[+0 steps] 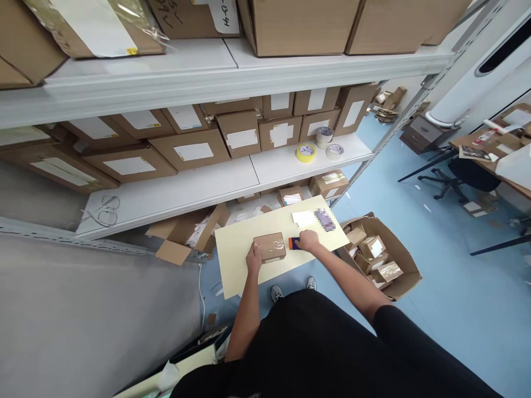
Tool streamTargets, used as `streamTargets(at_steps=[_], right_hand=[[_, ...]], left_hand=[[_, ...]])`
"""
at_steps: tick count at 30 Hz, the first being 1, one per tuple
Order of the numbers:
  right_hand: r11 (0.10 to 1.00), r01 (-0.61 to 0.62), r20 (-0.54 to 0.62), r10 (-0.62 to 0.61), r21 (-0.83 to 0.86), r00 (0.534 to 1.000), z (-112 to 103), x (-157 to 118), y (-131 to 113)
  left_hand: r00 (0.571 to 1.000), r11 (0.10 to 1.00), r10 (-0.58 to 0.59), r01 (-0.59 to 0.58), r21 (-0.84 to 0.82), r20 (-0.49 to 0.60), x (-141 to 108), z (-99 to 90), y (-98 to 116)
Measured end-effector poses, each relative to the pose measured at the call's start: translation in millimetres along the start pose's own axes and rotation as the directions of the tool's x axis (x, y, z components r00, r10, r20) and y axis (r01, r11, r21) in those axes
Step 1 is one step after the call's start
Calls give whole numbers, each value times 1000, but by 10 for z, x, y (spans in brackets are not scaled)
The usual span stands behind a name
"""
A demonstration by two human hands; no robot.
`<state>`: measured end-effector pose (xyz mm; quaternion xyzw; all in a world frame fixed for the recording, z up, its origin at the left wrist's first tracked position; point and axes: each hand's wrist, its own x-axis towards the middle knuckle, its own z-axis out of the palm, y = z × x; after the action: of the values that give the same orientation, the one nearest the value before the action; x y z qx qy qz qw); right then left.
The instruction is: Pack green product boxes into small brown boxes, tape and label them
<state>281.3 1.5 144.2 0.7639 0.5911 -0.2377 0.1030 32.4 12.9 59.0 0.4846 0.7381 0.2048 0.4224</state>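
Note:
A small brown cardboard box [269, 246], with shiny clear tape over its top, rests on a pale yellow board [232, 276]. My left hand [254, 258] grips the box at its left end. In my right hand [309, 241] is a dark blue tool with an orange edge [294, 243]; its exact kind is unclear. The orange edge faces the box, a short gap from its right end. Beyond my right hand, a white paper [303, 218] and a blurred purplish item [324, 219] lie on the board.
Behind the board stands a grey shelf [207, 188] with labelled cartons, tape rolls [306, 153] and glasses [108, 211]. An open carton [186, 235] sits left of the board. To the right, a large open box [400, 254] on the floor holds several small boxes.

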Motion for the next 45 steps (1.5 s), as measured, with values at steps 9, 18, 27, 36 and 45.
streamTargets(at_steps=[9,18,27,36,45], right_hand=[[983,-131,-83,143,130,986,750,138,137],[919,-146,-79,187,365,979,1158,464,1141],[514,100,-76,-68,852,995,1200,216,384],[218,141,-102,-181,966,978,788,-10,-53],[433,151,-107,-126,888,986,722,-110,109]], left_hand=[[999,1000,14,-14,-16,-49,26,55,-79],[996,999,34,-34,-3,-80,93,70,-116],[998,1000,-7,8,30,-55,70,64,-51],[982,944,165,-130,-302,94,38,26,-43],[948,898,220,-105,-427,229,-23,151,-169]])
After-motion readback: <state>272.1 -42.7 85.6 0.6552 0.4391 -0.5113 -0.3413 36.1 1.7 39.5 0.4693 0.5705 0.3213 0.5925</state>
